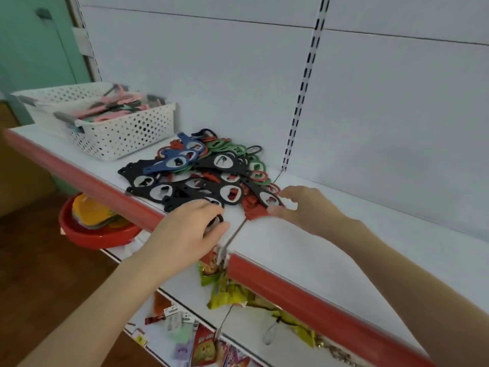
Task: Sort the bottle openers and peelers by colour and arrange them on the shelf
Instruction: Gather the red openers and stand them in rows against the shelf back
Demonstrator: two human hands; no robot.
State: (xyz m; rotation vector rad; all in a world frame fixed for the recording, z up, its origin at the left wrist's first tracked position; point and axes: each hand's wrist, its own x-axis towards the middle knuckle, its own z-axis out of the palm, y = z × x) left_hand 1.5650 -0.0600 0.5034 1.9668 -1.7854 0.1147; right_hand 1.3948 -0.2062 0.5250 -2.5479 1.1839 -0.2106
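On a white shop shelf [344, 247], at the near edge of a mixed heap, a person's left hand [190, 229] curls its fingers over a black bottle opener [216, 221], of which only a dark ring shows beneath the fingertips. Just to the right, the right hand [307, 207] pinches the end of a red bottle opener [252, 211] between thumb and bent fingers, at the heap's near right corner. Behind both hands the pile of bottle openers [211, 181] lies loose on the shelf: black ones nearest, blue openers [172, 162] on top towards the left, green openers [229, 147] at the back. Further left stands a white perforated basket [127, 133] holding pink and green peelers [116, 109], with a second white basket [60, 95] touching it behind. A red edge strip [317, 300] runs along the shelf front. Below it sit a red basin [98, 235] and yellow-green snack packets [225, 290] on lower levels.
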